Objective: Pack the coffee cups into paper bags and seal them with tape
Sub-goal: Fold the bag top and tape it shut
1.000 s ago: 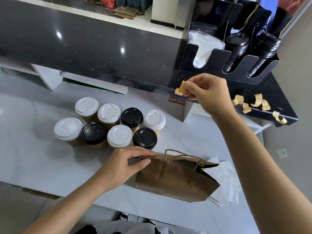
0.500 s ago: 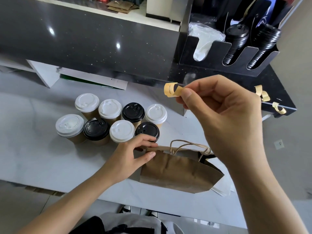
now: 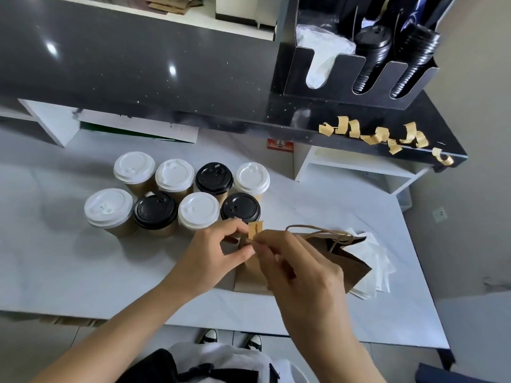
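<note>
Several lidded coffee cups [image 3: 177, 200] stand in two rows on the white table [image 3: 55, 266], some lids white, some black. A brown paper bag [image 3: 351, 264] with twine handles lies just right of them, its top partly hidden by my hands. My right hand [image 3: 301, 272] pinches a small tan tape piece [image 3: 255, 230] over the bag's left top corner. My left hand [image 3: 218, 252] meets it there, fingertips on the bag's top edge and touching the tape's lower end.
Several curled tape strips [image 3: 373, 135] stick along the black counter edge [image 3: 448, 150] at the right. A black holder [image 3: 359, 81] with stacked lids and napkins stands above them. White napkins [image 3: 373, 280] lie under the bag. A white shelf unit [image 3: 359, 172] sits below the counter.
My right hand came down from the counter with the tape piece to the bag's top. My left hand stayed on the bag and now touches the tape.
</note>
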The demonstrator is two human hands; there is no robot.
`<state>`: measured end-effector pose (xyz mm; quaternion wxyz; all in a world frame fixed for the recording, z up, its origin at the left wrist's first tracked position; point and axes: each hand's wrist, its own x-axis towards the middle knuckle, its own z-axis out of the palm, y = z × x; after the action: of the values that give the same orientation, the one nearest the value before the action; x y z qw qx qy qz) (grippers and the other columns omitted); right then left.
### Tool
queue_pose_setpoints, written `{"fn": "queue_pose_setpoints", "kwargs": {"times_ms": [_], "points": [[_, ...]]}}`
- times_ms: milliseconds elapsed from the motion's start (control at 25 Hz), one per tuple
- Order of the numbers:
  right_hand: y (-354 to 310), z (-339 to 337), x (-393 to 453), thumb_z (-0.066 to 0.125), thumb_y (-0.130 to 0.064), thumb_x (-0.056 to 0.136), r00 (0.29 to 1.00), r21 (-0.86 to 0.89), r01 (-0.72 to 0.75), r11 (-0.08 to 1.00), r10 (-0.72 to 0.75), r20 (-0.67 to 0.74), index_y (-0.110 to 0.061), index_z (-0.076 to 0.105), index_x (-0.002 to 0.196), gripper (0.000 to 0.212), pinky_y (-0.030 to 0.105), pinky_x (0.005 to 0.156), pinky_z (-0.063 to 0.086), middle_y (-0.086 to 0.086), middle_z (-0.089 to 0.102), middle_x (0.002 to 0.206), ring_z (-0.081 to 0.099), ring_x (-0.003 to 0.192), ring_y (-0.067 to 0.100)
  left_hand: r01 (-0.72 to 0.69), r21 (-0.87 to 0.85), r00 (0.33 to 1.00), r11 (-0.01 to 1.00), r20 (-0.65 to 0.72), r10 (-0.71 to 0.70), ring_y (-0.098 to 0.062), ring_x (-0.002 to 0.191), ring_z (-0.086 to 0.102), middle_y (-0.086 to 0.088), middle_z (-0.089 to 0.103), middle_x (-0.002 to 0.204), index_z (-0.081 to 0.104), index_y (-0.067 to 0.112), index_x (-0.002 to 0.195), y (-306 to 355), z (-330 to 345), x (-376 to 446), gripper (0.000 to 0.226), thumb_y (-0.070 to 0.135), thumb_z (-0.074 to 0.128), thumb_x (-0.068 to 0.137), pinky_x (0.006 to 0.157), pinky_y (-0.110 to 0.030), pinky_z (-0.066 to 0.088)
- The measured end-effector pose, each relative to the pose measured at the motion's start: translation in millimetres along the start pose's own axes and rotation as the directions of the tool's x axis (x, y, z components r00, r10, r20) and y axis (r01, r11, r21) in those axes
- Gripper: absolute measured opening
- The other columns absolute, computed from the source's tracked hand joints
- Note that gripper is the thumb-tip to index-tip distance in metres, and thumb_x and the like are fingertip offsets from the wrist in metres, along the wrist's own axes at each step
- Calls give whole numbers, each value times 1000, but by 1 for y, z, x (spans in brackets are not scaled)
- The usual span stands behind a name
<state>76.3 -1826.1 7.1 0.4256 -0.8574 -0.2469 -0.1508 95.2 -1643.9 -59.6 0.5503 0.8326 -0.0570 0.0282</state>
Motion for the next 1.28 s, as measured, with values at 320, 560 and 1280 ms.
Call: {"fn": "queue_pose_setpoints", "kwargs": {"times_ms": [320, 560, 1280], "points": [[22, 24, -24, 67, -27, 97, 953, 155, -288, 945, 299, -52, -33, 66, 98, 6, 30, 51, 50, -11, 60, 61, 62, 50, 11, 51, -65, 997, 997, -63, -55, -7, 96, 68, 20, 72, 94, 73, 34, 89, 5, 2, 1, 24, 13, 83, 81, 84, -12, 49], [32, 37, -26, 70, -14, 97, 903, 263, -393, 881, 423, -70, -28, 69, 94, 13, 45, 49, 52, -4, 66, 69, 59, 46, 18, 39, -122, 995, 992, -90, -50, -13, 99, 71, 12, 75, 97, 71, 22, 99, 3, 3, 1, 24, 16, 85, 80, 88, -23, 55], [39, 42, -32, 70, -11, 96, 872, 319, -455, 832, 488, -30, -22, 71, 95, 11, 22, 50, 47, -13, 63, 69, 58, 45, 18, -278, 357, 955, 892, 0, 297, -7, 96, 61, 20, 64, 108, 60, 31, 122, -3, 2, 1, 29, 39, 64, 94, 84, -28, 51]]}}
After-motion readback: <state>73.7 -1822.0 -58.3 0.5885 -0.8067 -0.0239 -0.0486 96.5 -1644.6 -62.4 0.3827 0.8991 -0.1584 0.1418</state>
